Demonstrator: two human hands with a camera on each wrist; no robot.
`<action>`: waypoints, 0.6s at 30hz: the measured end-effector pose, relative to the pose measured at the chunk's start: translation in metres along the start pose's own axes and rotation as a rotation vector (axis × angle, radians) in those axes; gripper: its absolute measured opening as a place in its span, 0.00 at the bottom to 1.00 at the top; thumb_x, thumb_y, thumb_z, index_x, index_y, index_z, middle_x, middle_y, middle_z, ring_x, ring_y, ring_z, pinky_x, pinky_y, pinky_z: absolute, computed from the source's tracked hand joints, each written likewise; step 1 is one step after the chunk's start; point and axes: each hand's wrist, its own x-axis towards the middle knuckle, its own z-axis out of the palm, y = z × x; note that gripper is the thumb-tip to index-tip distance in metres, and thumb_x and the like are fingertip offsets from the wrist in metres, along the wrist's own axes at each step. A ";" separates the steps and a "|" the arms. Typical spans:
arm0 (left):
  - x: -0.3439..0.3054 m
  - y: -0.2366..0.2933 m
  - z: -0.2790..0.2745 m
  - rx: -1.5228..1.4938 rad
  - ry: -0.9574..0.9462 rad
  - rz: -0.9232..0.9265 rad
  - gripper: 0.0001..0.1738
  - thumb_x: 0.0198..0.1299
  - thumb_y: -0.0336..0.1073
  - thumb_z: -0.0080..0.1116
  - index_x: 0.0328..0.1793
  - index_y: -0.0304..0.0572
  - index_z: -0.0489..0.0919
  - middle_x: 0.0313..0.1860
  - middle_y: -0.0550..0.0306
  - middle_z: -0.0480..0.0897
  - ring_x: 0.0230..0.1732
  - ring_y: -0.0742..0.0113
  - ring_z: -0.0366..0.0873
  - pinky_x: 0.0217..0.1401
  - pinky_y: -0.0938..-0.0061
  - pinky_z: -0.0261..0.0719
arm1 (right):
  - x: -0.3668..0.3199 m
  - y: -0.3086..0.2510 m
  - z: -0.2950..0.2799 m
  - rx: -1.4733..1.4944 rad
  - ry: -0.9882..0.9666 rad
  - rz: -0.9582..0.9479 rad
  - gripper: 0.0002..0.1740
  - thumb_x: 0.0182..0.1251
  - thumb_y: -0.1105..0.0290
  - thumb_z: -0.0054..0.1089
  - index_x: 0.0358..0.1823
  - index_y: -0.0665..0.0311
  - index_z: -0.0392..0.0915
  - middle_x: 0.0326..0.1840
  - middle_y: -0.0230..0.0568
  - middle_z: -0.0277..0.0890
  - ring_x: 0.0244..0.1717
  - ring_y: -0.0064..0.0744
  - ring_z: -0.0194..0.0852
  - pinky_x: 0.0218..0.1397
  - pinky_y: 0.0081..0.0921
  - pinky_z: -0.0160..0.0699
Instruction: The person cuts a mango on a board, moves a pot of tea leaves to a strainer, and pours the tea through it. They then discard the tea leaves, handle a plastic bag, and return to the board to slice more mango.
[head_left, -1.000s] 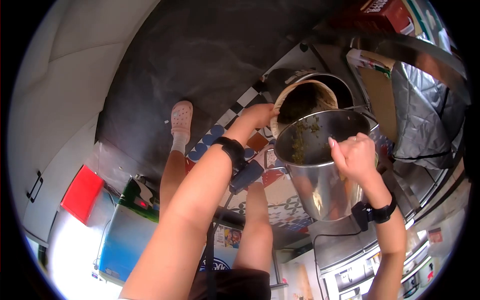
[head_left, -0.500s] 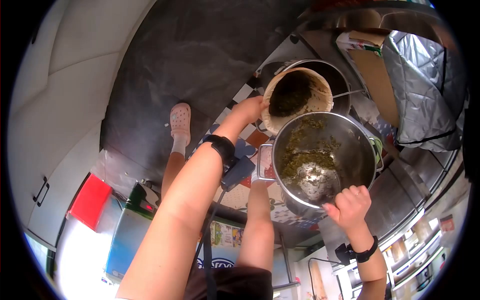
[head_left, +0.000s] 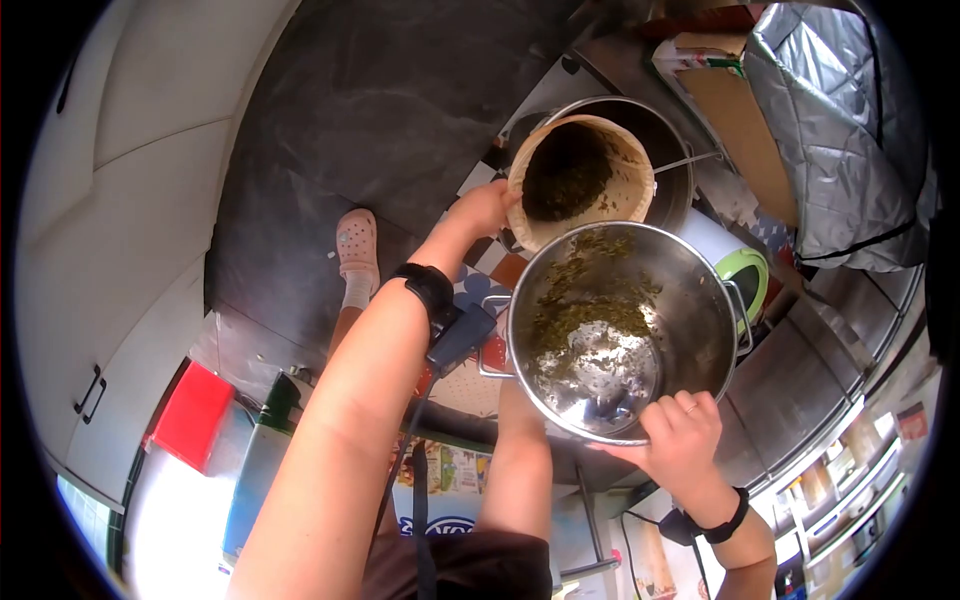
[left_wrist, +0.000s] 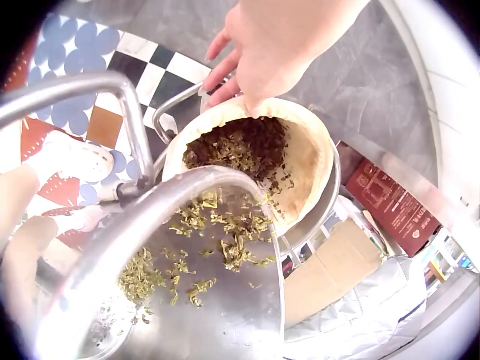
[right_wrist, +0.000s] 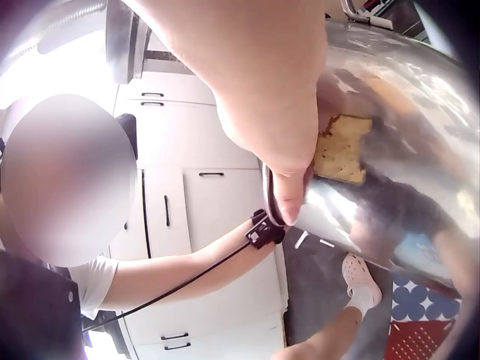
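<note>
A large two-handled steel pot is tilted with its mouth towards the head camera. Wet green-brown leaf bits cling to its inner wall and lie towards the bottom. My right hand grips the pot's near rim; in the right wrist view the thumb lies at that rim. Behind the pot's far rim is a pale cloth filter bag with dark wet leaves inside. My left hand pinches the bag's rim at the left. The bag sits in the mouth of a second steel pot.
A cardboard box and a silver quilted bag stand at the far right. Close by the tilted pot is a white and green cylinder. A foot in a pink clog stands on the dark floor. Patterned tiling lies beneath the pots.
The pot has tipped back from the filter bag, its mouth turning towards the head camera and showing more of the inside. My right hand came nearer with its rim; my left hand stayed on the bag.
</note>
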 end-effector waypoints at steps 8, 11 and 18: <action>0.001 -0.001 0.001 -0.011 -0.010 0.008 0.18 0.69 0.44 0.44 0.47 0.36 0.76 0.32 0.54 0.82 0.31 0.66 0.80 0.38 0.72 0.77 | -0.040 -0.013 0.006 0.100 -0.224 -0.112 0.18 0.36 0.54 0.67 0.16 0.53 0.67 0.18 0.26 0.57 0.25 0.27 0.63 0.33 0.26 0.62; 0.002 -0.001 0.002 -0.019 0.002 0.017 0.18 0.69 0.44 0.44 0.47 0.36 0.76 0.31 0.54 0.82 0.31 0.67 0.80 0.37 0.73 0.77 | -0.044 -0.006 0.006 0.140 -0.257 -0.122 0.16 0.34 0.58 0.66 0.16 0.53 0.66 0.18 0.26 0.57 0.25 0.27 0.64 0.34 0.25 0.65; 0.007 -0.008 0.005 -0.008 0.002 0.031 0.17 0.69 0.44 0.44 0.46 0.36 0.76 0.30 0.55 0.82 0.30 0.67 0.79 0.36 0.73 0.78 | -0.075 -0.002 0.019 0.178 -0.290 -0.206 0.10 0.33 0.65 0.59 0.16 0.54 0.65 0.21 0.28 0.58 0.26 0.27 0.64 0.31 0.22 0.68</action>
